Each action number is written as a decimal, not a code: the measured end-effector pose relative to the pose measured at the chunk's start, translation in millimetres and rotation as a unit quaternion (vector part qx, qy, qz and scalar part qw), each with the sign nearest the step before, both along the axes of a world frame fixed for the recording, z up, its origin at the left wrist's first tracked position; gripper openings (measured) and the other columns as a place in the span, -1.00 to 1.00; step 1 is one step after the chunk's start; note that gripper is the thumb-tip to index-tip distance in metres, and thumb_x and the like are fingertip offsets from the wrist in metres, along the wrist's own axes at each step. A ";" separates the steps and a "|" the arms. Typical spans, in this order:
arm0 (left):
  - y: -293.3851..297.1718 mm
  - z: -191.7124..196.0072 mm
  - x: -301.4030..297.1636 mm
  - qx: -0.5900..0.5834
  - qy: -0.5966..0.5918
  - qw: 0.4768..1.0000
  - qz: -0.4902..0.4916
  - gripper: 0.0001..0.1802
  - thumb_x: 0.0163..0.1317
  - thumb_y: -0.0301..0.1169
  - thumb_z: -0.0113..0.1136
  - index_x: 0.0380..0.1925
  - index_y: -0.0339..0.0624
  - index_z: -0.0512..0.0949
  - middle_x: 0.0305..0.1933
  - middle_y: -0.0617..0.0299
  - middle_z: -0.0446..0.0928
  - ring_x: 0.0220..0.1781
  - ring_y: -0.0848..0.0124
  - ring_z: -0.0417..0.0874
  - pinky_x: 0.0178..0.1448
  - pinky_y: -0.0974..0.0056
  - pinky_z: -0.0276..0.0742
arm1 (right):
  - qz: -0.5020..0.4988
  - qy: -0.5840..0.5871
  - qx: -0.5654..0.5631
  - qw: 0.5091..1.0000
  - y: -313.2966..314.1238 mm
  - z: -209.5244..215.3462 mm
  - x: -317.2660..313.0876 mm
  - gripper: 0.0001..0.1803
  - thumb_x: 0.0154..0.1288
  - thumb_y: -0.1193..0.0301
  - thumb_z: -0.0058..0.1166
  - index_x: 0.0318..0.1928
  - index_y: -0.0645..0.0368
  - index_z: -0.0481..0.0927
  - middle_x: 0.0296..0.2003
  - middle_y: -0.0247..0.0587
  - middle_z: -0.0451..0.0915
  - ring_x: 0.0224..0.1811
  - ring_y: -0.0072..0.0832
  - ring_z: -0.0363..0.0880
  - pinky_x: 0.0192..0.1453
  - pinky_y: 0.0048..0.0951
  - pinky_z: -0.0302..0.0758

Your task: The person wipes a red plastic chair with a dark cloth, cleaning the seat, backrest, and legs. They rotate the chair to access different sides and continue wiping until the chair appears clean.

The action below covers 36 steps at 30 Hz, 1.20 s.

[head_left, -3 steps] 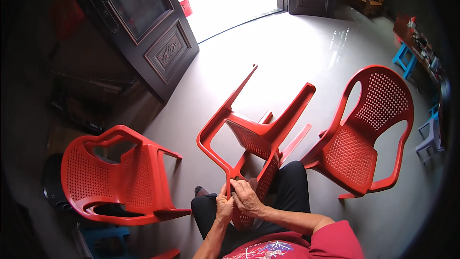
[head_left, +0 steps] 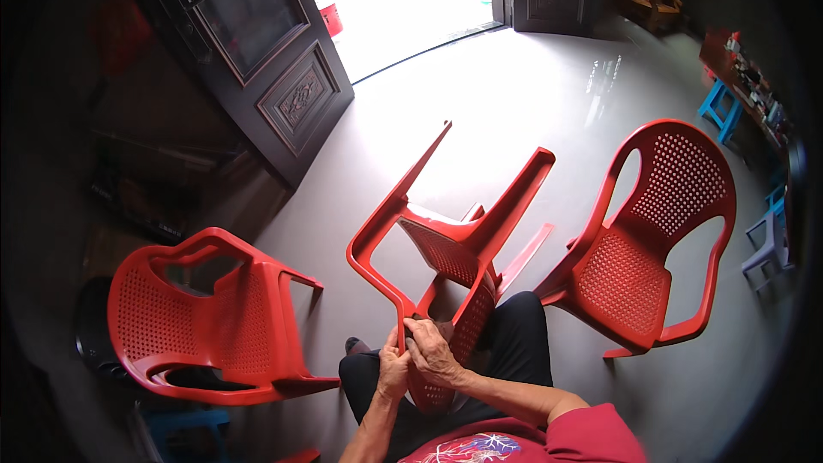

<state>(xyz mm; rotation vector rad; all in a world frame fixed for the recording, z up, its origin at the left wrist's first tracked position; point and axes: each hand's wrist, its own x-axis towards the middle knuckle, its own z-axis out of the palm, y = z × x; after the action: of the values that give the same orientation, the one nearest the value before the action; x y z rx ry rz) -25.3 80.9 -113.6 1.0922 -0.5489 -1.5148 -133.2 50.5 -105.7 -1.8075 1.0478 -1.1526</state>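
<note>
A red plastic armchair lies tipped on its side across my lap, its legs pointing away from me and its perforated back against my thighs. My left hand is closed round the bend of its armrest frame. Right beside it, my right hand presses bent fingers onto the same frame. Something small and dark shows at the right fingertips, and a brownish patch lies just behind them; I cannot tell what either is.
Another red armchair stands upright at the right, and a third red armchair is at the left. Beyond are an open dark door, blue stools and a cluttered table. A blue stool stands at lower left.
The tipped chair and both hands appear shifted slightly left, as the whole view moves a little. The hands keep their hold on the frame.
</note>
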 end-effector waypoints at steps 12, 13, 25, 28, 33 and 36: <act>-94.8 50.0 51.8 0.013 0.171 0.985 0.033 -0.59 0.26 -0.52 0.01 0.13 -0.27 0.30 0.05 0.04 0.47 0.08 0.23 0.54 0.02 0.02 0.58 | -0.043 0.227 -0.185 0.955 35.6 53.1 7.5 -0.18 -0.14 0.24 0.33 0.18 0.29 0.34 -0.07 -0.09 0.36 -0.08 -0.24 0.38 -0.08 -0.30 0.35; -100.6 49.4 56.9 0.019 0.186 0.981 0.042 -0.60 0.28 -0.51 0.00 0.14 -0.22 0.30 0.06 0.05 0.47 0.06 0.23 0.55 0.00 0.05 0.59 | -0.052 0.245 -0.196 0.948 43.0 51.2 3.7 -0.24 -0.10 0.29 0.27 0.18 0.26 0.35 -0.07 -0.11 0.36 -0.10 -0.26 0.38 -0.10 -0.29 0.34; -170.2 76.2 83.2 -0.020 0.256 0.963 0.080 -0.58 0.37 -0.45 -0.07 0.17 0.07 0.11 0.00 -0.11 0.44 -0.10 0.03 0.61 -0.16 -0.02 0.63 | -0.099 0.272 -0.276 0.917 2.7 76.5 -43.8 -0.42 -0.01 0.51 0.09 0.13 0.22 0.43 -0.19 -0.06 0.44 -0.26 -0.25 0.47 -0.27 -0.34 0.50; -183.3 70.7 97.9 -0.023 0.273 0.958 0.083 -0.82 0.38 -0.39 -0.06 -0.11 -0.12 0.20 -0.09 -0.18 0.48 -0.14 0.02 0.61 -0.07 0.01 0.63 | -0.050 0.292 -0.335 0.894 -35.6 118.0 -59.4 -0.52 0.00 0.52 0.07 0.04 0.21 0.51 -0.27 -0.18 0.47 -0.30 -0.33 0.48 -0.31 -0.38 0.51; -164.2 77.8 93.3 0.000 0.315 0.943 0.108 -0.79 0.37 -0.23 -0.01 -0.21 -0.11 0.31 -0.12 -0.10 0.57 0.04 0.05 0.57 0.09 0.04 0.57 | 0.048 0.332 -0.429 0.839 -110.1 173.2 -91.6 -0.73 0.17 0.43 0.09 -0.09 0.17 0.56 -0.38 -0.21 0.52 -0.30 -0.41 0.55 -0.41 -0.47 0.55; -121.9 98.9 76.6 -0.052 0.110 0.992 0.023 -0.69 0.34 -0.18 0.04 -0.07 -0.13 0.44 -0.21 0.09 0.59 -0.05 0.23 0.64 0.01 0.18 0.61 | 0.074 0.319 -0.465 0.823 -159.2 196.1 -107.8 -0.76 0.21 0.36 0.12 -0.10 0.04 0.58 -0.38 -0.30 0.58 -0.32 -0.47 0.57 -0.43 -0.47 0.58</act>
<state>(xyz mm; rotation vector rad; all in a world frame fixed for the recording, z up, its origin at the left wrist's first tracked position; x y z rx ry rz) 51.3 -41.0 -14.7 0.8401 -0.4423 -1.5255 -241.0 -108.7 90.5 -3.1502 0.6574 -1.0471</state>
